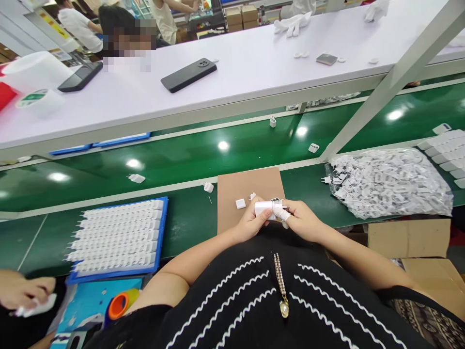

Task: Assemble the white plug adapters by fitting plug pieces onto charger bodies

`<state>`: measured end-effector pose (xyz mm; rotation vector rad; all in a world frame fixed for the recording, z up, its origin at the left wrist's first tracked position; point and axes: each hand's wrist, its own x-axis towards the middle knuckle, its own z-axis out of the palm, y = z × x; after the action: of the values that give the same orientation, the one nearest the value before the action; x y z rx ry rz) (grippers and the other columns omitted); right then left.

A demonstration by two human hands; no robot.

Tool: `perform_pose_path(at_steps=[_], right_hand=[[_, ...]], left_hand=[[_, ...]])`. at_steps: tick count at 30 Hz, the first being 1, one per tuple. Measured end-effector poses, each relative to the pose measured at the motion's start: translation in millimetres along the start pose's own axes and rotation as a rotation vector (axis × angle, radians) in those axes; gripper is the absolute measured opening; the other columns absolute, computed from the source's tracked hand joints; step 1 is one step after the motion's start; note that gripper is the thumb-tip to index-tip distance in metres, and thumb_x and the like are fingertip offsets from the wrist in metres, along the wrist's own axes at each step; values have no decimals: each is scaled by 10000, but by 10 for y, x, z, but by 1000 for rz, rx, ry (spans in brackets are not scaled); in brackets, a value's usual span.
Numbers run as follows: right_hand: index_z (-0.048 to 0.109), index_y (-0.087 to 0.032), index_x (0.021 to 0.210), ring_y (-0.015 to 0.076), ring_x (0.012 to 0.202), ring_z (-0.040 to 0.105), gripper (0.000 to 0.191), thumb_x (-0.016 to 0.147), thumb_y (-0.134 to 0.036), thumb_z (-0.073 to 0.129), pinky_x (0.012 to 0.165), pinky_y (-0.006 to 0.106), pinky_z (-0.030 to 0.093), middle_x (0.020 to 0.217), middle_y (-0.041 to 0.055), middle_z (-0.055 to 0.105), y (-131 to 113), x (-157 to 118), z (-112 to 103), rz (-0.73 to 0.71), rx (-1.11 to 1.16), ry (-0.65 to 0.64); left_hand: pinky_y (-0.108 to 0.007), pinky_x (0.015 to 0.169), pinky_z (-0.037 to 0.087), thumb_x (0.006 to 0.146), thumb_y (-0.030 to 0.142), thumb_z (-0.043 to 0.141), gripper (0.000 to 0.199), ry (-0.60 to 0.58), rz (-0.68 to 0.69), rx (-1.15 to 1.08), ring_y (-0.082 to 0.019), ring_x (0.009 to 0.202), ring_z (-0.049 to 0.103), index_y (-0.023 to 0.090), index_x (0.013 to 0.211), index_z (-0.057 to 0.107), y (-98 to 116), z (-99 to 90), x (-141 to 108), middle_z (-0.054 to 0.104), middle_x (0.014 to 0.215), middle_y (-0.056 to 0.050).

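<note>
Near the middle, just above the lap, my left hand (252, 221) is closed around a white charger body (263, 209). My right hand (301, 219) pinches at the charger's right end, where metal prongs stick out; white tape wraps a finger there. Both hands meet at the near edge of a brown cardboard sheet (232, 186). On that sheet lie a white block (240, 203) and a small white plug piece (252, 196). Just left of the sheet sits another white charger (208, 187) beside a thin pin.
A blue tray (160, 237) with rows of white chargers stands left; a bag of plug pieces (392, 182) lies right. Beyond runs a green belt (181, 157) with scattered chargers, under a white shelf (240, 63) holding a phone (189, 75). A co-worker's hand (27, 291) is at lower left.
</note>
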<state>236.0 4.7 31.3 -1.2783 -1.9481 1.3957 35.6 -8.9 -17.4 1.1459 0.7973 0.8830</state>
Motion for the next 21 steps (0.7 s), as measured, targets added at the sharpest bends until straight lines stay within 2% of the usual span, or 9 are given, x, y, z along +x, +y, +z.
perform_pose_path(at_steps=[2,6,9,12,17,21], right_hand=[[464,-225,718,166,600,500,169,856,-324,462,599,281,323,664,6,582,-26,-25,-9,-5,-5,-3],[470,-220,734,166,594,477,180,879,-326,463,606,293,279,681,14,578,-76,-85,-29,-70,-205,72],[467,-219,744,169,606,482,172,890,-310,459,613,295,269,702,20,584,-105,-115,-46,-94,-265,48],[463,-220,754,170,607,480,149,882,-296,461,609,293,268,709,21,584,-110,-135,-52,-93,-247,-6],[403,-232,725,163,571,430,163,855,-293,480,593,289,265,653,3,532,-82,-189,3,-121,-193,10],[443,-230,738,167,580,468,117,839,-272,485,591,285,295,660,7,561,-104,-200,51,-104,-78,27]], left_hand=[[-219,550,362,947,647,620,486,0,54,12,-88,542,469,228,936,372,-45,20,2,524,652,70],[-228,578,379,981,593,604,434,-29,161,31,-84,549,466,228,959,371,-100,46,10,528,679,67],[-242,600,388,1008,570,568,395,-61,211,51,-95,570,472,229,972,371,-105,43,2,525,694,59],[-258,635,398,1024,546,548,363,-86,259,125,-109,613,484,226,985,381,-100,15,-21,527,715,44],[-267,641,402,1017,502,581,333,-104,347,225,-114,640,483,222,1024,401,-134,-33,-64,538,773,21],[-267,602,378,984,545,622,386,-19,342,217,-109,597,475,222,986,410,-151,5,-85,517,735,32]])
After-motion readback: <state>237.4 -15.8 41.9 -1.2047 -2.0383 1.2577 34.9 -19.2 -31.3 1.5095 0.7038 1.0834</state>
